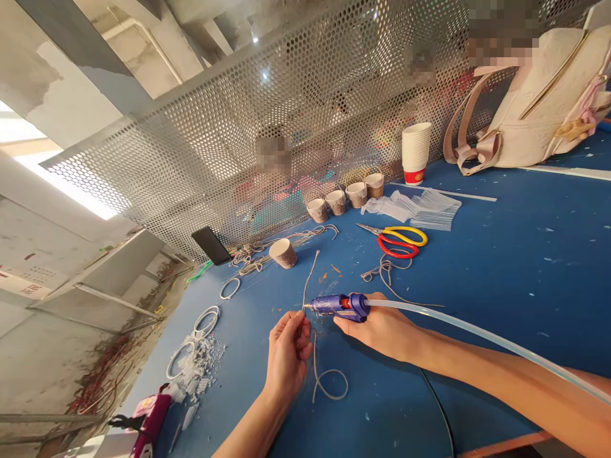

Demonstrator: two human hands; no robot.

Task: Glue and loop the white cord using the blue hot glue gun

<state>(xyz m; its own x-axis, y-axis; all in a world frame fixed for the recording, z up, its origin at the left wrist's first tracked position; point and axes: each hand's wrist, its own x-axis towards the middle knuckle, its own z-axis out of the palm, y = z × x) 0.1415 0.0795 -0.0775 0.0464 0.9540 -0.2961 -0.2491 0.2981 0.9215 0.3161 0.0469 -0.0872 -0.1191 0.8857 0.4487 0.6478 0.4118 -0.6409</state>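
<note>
Blue worktable (501, 267) fills most of view, perforated metal screen (214, 146) along its far side. Beige backpack (529, 108) at far right, against screen; paper-cup stack (415, 149) left of it. Yellow-and-red-handled scissors (387, 231) lie past the right hand, translucent strips (432, 213) just behind them. Black phone (211, 245) leans by the screen at left, tangled cord bundle (248, 254) beside it. Row of four small cups (336, 202) near screen; lone cup (283, 256) sits nearer, left of the raised cord end, closest upright item to the work. White rings (217, 313) and pale scraps (200, 366) off to the left. Right hand (386, 327) wrapped around blue glue gun (334, 305), nozzle pointing left; long translucent glue stick (429, 310) runs from its rear over the right forearm. Left hand (289, 350) pinches thin grey-brown cord (311, 273) between thumb and index finger; cord sticks up beyond fingertips, nozzle right at the pinch, contact unclear. Looped cord lies right of left hand; can't tell if same piece.
</note>
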